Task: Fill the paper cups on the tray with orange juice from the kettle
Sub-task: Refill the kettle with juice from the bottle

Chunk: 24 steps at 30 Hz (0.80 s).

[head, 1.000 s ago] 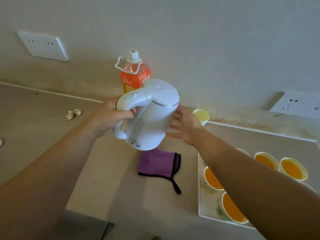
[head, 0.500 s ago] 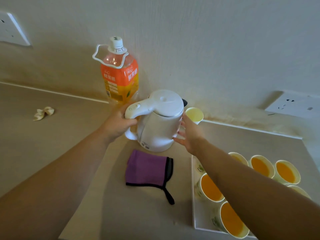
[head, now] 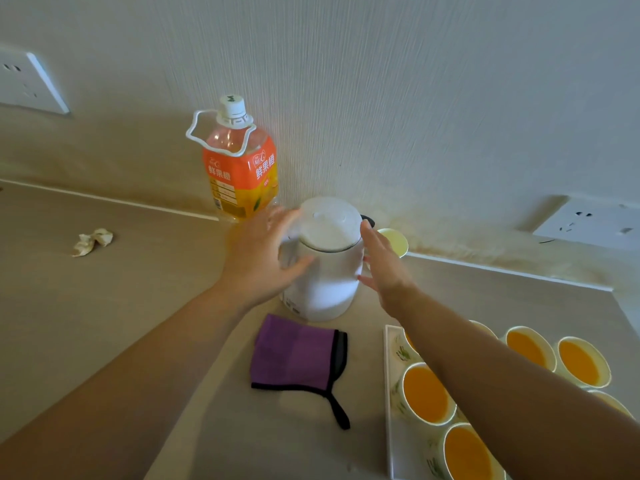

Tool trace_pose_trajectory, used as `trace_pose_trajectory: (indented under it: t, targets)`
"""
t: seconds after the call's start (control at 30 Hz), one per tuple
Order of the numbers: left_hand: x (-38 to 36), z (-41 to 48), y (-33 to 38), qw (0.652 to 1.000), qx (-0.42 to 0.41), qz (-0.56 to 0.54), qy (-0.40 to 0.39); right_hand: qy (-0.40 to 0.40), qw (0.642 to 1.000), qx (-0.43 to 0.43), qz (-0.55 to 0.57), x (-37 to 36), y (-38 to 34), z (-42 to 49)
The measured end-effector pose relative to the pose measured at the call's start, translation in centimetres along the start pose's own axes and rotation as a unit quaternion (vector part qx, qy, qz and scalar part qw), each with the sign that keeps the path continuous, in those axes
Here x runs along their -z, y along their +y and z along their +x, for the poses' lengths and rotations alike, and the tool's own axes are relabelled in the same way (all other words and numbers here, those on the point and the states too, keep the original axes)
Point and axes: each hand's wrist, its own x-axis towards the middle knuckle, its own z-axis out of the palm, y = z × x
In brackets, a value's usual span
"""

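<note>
Beige counter [head: 138, 306] along a pale textured wall, read from the left. White wall socket [head: 24, 84] and crumpled scrap of pale paper [head: 91, 241] at far left, well apart from the work.

Clear plastic juice bottle with orange label and white cap [head: 239, 168] upright against the wall, just behind the left hand; probably kept there for refills.

Left hand [head: 256, 261] open, fingers spread and blurred, at the handle side of the white plastic electric kettle [head: 323, 261]; contact not resolvable.

Kettle upright on the counter, lid closed, between both hands, near the tray's far left corner; judged parked clear of the cups to avoid knocking them.

Purple cloth with black trim and loop [head: 294, 355] flat in front of the kettle, presumably on hand for drips.

Right hand [head: 381, 265] open, fingers straight and close together, thumb apart, flanking the kettle's right side as if steadying it; touching or not, unclear.

Pale paper cup [head: 394, 241] off the tray, behind that hand, contents not discernible.

White rectangular tray [head: 388, 375] at right, carrying patterned paper cups [head: 425, 393] filled with orange juice, one partly hidden beneath the forearm. Filling judged essentially complete.

Second white socket [head: 588, 220] at far right.
</note>
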Motion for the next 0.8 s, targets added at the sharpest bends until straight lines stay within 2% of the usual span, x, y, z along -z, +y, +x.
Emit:
trace_pose_trajectory:
  t: [0.17, 0.23, 0.33, 0.57, 0.67, 0.8]
  targets:
    - [-1.3, 0.7, 1.5, 0.987, 0.016, 0.156, -0.028, -0.081, 0.996, 0.033, -0.027, 0.4, 0.5, -1.0]
    - [-1.5, 0.7, 1.6, 0.985, 0.024, 0.168, -0.022, -0.096, 0.995, 0.033, -0.018, 0.6, 0.7, -1.3]
    - [-1.5, 0.9, 1.7, 0.986, 0.025, 0.165, -0.014, -0.071, 0.997, 0.009, -0.009, 0.6, 1.2, -1.3]
    - [-1.0, 0.8, 1.0, 0.997, 0.002, 0.072, 0.004, -0.023, 1.0, 0.006, -0.015, 0.3, 1.9, -0.7]
    - [-0.8, 0.3, 0.3, 0.999, -0.012, 0.03, 0.006, -0.036, 0.992, 0.05, -0.107, 0.2, 2.0, -0.9]
    - [0.4, -0.7, 0.7, 0.996, -0.001, -0.086, 0.012, -0.049, 0.99, 0.031, -0.129, 0.3, 1.0, -1.3]
